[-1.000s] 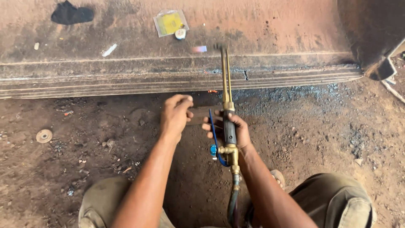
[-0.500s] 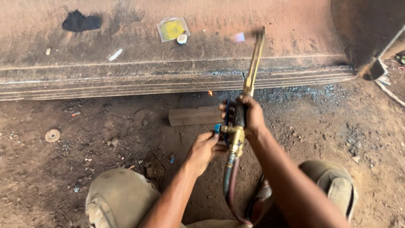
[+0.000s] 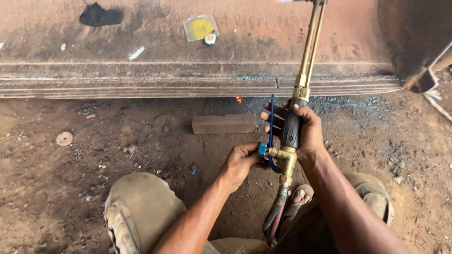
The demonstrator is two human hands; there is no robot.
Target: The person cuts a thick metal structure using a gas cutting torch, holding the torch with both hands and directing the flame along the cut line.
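My right hand [image 3: 301, 129] grips the black handle of a brass cutting torch [image 3: 306, 61], whose twin tubes point up and away past the frame's top edge. My left hand [image 3: 240, 162] pinches the blue valve knob [image 3: 262, 149] on the torch's brass body. A blue lever [image 3: 271, 120] runs along the handle's left side. Hoses [image 3: 275, 218] drop from the torch's base between my knees. A stack of rusty steel plates [image 3: 141, 77] lies across the ground ahead, with a cut notch [image 3: 277, 83] in its edge.
A rectangular metal block [image 3: 223, 124] lies on the dirt before the plates. A round washer [image 3: 64, 138] rests at the left. On the plate sit a black rag [image 3: 100, 15], a yellow packet [image 3: 200, 27] and a chalk stick [image 3: 136, 52]. An orange ember [image 3: 238, 99] glows nearby.
The torch has swung up and to the right, off the plate edge. My left hand left the ground and moved onto the blue valve knob.
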